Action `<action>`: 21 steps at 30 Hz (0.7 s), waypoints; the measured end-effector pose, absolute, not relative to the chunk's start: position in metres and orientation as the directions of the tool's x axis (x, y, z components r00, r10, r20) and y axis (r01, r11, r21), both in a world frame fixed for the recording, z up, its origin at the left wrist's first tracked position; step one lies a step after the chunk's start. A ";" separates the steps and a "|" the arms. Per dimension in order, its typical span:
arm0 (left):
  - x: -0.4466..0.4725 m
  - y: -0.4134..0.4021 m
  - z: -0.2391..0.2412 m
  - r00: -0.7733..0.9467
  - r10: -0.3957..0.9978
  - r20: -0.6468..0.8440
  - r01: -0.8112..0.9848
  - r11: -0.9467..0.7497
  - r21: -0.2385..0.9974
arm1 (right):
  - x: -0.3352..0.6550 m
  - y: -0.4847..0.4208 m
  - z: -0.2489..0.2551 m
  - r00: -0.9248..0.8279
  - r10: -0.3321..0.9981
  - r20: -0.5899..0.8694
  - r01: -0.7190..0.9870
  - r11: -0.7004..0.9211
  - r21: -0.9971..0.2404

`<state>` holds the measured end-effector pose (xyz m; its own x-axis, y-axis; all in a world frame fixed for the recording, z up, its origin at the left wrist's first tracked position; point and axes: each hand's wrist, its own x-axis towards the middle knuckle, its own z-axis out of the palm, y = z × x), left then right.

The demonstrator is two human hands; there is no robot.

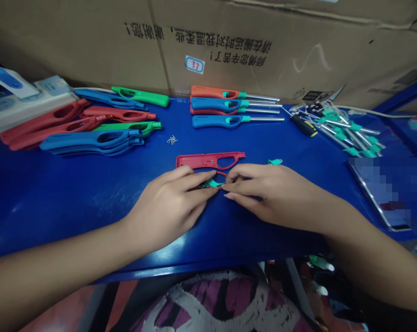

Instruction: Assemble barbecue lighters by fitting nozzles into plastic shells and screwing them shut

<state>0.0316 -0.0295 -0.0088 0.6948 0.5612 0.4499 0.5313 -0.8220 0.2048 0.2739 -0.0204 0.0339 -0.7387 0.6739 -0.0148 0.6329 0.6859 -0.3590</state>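
My left hand (170,207) and my right hand (267,193) meet at the middle of the blue table (56,198), fingers pinched together on a small teal trigger piece (211,183) with a bit of red part beside it. Just beyond my fingertips lies a red lighter shell half (208,160), open side up. A second loose teal piece (274,161) rests on the table right of the shell, near my right hand.
Red, blue and green shell halves (87,127) are piled at the left. Assembled lighters (229,107) lie in a row at the back, before cardboard boxes (229,41). Metal-tube inner parts (346,131) and a screwdriver (303,125) sit right, small screws (172,139) centre, a phone (384,193) far right.
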 end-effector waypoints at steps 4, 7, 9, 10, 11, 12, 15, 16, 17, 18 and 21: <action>0.030 -0.030 -0.010 0.694 0.551 0.464 0.531 -0.827 0.187 | 0.273 -0.020 0.033 -0.734 0.679 -0.017 0.635 0.678 -0.370; 0.029 -0.031 -0.011 0.694 0.552 0.462 0.537 -0.825 0.179 | 0.273 -0.020 0.034 -0.734 0.679 -0.016 0.635 0.677 -0.373; 0.030 -0.030 -0.011 0.694 0.554 0.459 0.539 -0.823 0.178 | 0.273 -0.020 0.035 -0.736 0.677 -0.009 0.632 0.683 -0.366; 0.030 -0.030 -0.010 0.693 0.555 0.459 0.541 -0.822 0.177 | 0.274 -0.020 0.035 -0.737 0.675 -0.004 0.631 0.686 -0.363; 0.030 -0.030 -0.010 0.693 0.557 0.458 0.544 -0.821 0.176 | 0.274 -0.020 0.035 -0.738 0.675 -0.001 0.629 0.688 -0.362; 0.030 -0.030 -0.010 0.692 0.559 0.457 0.547 -0.819 0.174 | 0.274 -0.020 0.035 -0.740 0.673 0.004 0.626 0.691 -0.362; 0.030 -0.029 -0.010 0.694 0.559 0.453 0.550 -0.818 0.167 | 0.274 -0.020 0.034 -0.741 0.672 0.011 0.624 0.694 -0.359; 0.030 -0.030 -0.010 0.696 0.558 0.452 0.550 -0.819 0.164 | 0.274 -0.020 0.034 -0.740 0.672 0.016 0.626 0.697 -0.351; 0.030 -0.030 -0.010 0.696 0.556 0.453 0.550 -0.819 0.160 | 0.274 -0.020 0.033 -0.741 0.671 0.020 0.627 0.701 -0.340; 0.031 -0.030 -0.010 0.698 0.554 0.453 0.549 -0.821 0.157 | 0.273 -0.020 0.032 -0.742 0.670 0.026 0.627 0.706 -0.328; 0.031 -0.031 -0.010 0.704 0.549 0.450 0.551 -0.822 0.142 | 0.273 -0.020 0.031 -0.745 0.666 0.038 0.625 0.718 -0.306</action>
